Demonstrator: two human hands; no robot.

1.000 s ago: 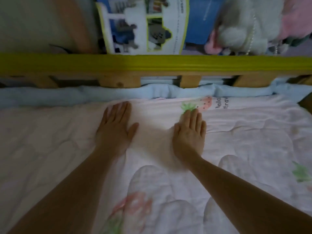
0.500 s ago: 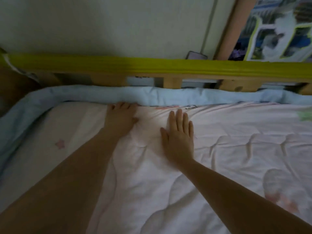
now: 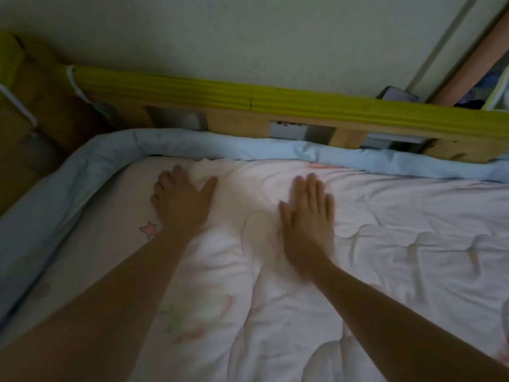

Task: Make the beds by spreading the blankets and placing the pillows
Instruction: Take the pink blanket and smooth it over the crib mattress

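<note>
A pale pink quilted blanket (image 3: 399, 244) with faint strawberry and star prints covers the bed. My left hand (image 3: 180, 201) lies flat on it near the blanket's far left corner, fingers spread and thumb out. My right hand (image 3: 309, 219) presses flat on the blanket a little to the right, fingers straight and together. A ridge of wrinkled fabric (image 3: 248, 210) runs between the two hands. No pillow is in view.
A light blue padded edge (image 3: 248, 146) runs along the far side and curves round the left side of the bed. Behind it stands a wooden rail with a yellow-green foam cover (image 3: 303, 102), then a pale wall (image 3: 220, 37).
The view has swung left toward the bed's corner. Both hands have slid left along the blanket, staying flat, and the left hand has drawn back from the blue edge.
</note>
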